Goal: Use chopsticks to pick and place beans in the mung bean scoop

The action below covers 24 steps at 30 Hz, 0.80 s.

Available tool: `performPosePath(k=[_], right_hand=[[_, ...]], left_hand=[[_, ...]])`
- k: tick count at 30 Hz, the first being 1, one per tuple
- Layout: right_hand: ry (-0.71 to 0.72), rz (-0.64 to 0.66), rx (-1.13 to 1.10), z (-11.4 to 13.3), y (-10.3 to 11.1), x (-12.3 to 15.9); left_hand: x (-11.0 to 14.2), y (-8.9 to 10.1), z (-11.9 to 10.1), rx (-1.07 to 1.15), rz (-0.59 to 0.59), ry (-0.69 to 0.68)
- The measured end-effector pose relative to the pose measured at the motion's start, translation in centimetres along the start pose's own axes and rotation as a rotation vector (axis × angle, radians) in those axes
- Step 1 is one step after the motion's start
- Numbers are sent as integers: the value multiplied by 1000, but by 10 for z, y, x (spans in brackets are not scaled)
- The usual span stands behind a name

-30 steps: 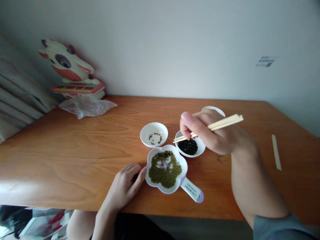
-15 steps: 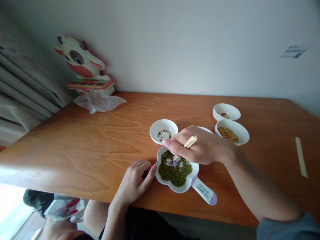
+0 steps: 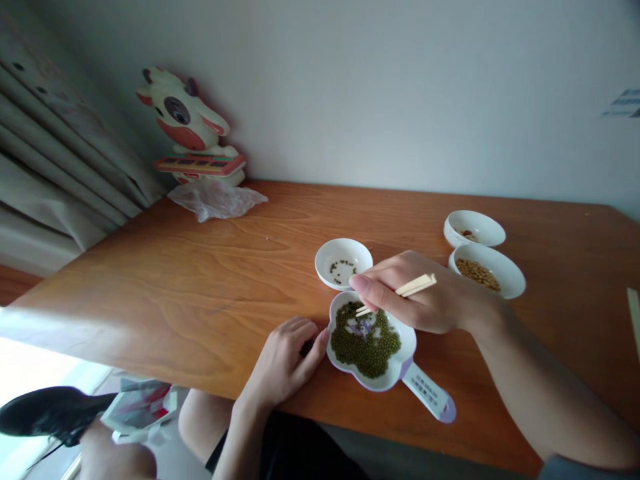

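- Both hands are apart: the right hand (image 3: 417,293) is closed on chopsticks (image 3: 417,285), while the left hand (image 3: 287,360) lies loosely curled, gripping nothing, its thumb at the rim of the flower-shaped dish (image 3: 407,340), probably to steady it.
- Beneath everything, the wooden table (image 3: 225,260) has the flower-shaped dish near its front edge, between the hands, seemingly for easy reach.
- Flower-shaped dish: a broad layer of green beans (image 3: 367,353) covers much of its floor, with a printed figure (image 3: 359,327) showing through a gap. Its handle (image 3: 430,392) points front-right, perhaps clear of the left hand.
- White bowls: the left bowl (image 3: 363,255), just beyond the dish, holds a few scattered green beans; the right bowl (image 3: 513,275) holds tan beans (image 3: 477,273); the rear bowl (image 3: 490,228) has reddish bits (image 3: 469,234) too small to name.
- Chopsticks: held low, likely for control, they slant into the dish; whether their tips pinch a bean cannot be told.
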State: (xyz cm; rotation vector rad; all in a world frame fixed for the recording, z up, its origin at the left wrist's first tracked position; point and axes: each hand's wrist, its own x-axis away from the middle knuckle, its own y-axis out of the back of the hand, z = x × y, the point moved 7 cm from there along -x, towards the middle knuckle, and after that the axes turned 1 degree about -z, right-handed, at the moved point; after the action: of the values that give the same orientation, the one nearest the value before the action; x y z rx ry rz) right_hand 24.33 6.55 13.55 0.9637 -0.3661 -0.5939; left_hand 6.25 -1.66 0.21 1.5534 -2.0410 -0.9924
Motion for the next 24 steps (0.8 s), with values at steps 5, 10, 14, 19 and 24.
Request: performPosePath(k=[5,10,14,19,24], right_hand=[[69,-22,-16,0,2,1],[50,4,-13,-2,2,2],[40,19,-17,-1,2,2],[-1,80,-29,7,-1,2],[27,110,-33,9,-7,2]], left_hand=[[-2,0,-2,5,-5,-9],[-2,1,-4,8,-1,-5],[-1,1,-6,6,-7,-6],[-1,2,-7,-13,-21,-21],[-2,4,-8,-11,-25,-29]])
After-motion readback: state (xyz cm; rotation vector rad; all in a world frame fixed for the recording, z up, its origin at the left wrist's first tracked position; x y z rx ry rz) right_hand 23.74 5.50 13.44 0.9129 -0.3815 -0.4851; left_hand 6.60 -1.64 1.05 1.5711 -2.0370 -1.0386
